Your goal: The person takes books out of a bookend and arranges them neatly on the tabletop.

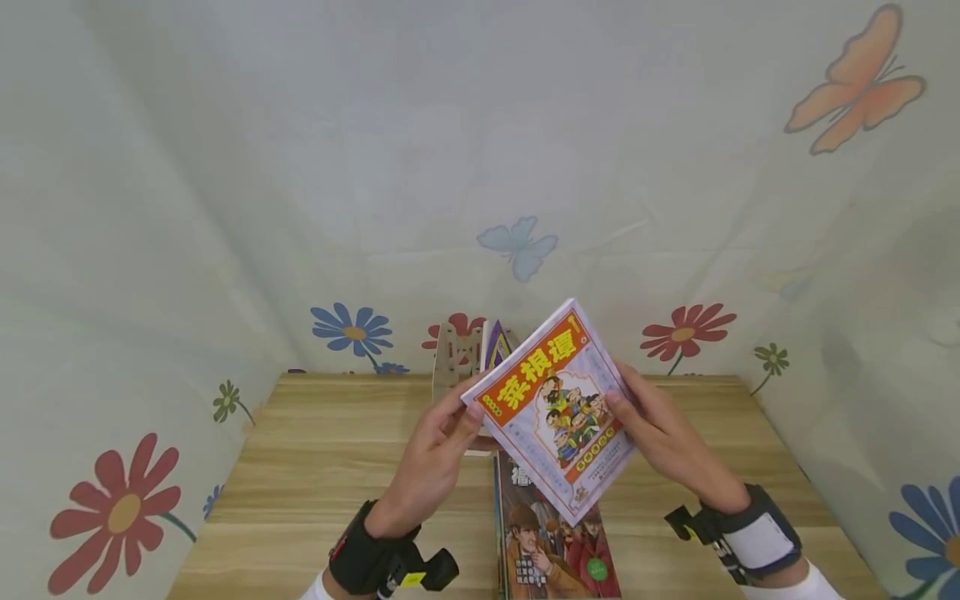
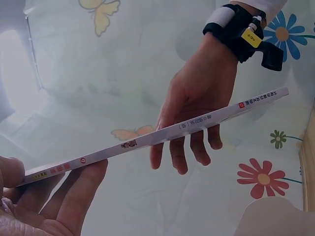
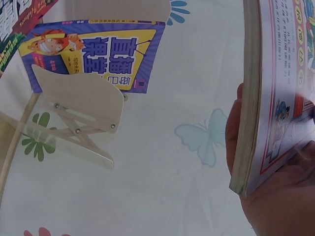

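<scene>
A thin paperback book (image 1: 558, 408) with an orange title band and a cartoon cover is held up, tilted, above the table. My left hand (image 1: 431, 462) pinches its left corner, thumb on the cover and fingers underneath. At the opposite edge my right hand (image 1: 667, 429) grips it, the thumb lying on the cover. The left wrist view shows the book's white spine (image 2: 162, 132) edge-on, and the right wrist view its page edges (image 3: 251, 108). Below it lies a stack of books (image 1: 555, 554), a brown comic-style cover on top, partly hidden by the held book.
Behind the held book stands a pale bookstand (image 1: 457, 354) on the wooden table (image 1: 322, 467), with a purple book (image 1: 497, 343) in it. Crossed struts of the bookstand (image 3: 78, 130) show in the right wrist view. A patterned curtain (image 1: 420, 167) surrounds the table's back and sides.
</scene>
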The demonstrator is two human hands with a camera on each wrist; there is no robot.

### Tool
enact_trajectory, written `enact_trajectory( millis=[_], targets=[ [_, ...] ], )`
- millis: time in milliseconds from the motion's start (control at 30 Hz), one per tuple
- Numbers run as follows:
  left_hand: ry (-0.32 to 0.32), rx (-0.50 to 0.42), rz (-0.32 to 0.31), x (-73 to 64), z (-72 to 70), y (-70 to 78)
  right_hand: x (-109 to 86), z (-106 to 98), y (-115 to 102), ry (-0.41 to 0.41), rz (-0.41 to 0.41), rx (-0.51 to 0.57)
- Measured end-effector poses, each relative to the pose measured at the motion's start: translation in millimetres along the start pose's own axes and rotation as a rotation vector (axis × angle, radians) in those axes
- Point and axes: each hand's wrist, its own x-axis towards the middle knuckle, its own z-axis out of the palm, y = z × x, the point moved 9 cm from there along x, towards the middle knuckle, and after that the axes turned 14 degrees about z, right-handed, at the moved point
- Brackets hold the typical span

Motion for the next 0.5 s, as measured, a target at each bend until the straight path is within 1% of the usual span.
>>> enact_trajectory(
  millis=[133,233,367,500],
  targets=[
    [0.002,0.001,-0.018,-1.4,0.2,-3.6,-3.2,-1.5,4.7,-0.004,0.016,0.041],
    [0.004,0.008,-0.041,-3.0,0.0,-6.9,-5.5,-2.4,7.5,0.001,0.005,0.062],
    [0.018,0.003,-0.048,-3.3,-1.0,-10.7,-7.8,-3.3,12.7,0.013,-0.006,0.094],
    [0.051,-0.025,-0.028,-2.6,-3.9,-13.1,-7.6,-3.4,33.1,0.025,-0.011,0.163]
  ],
)
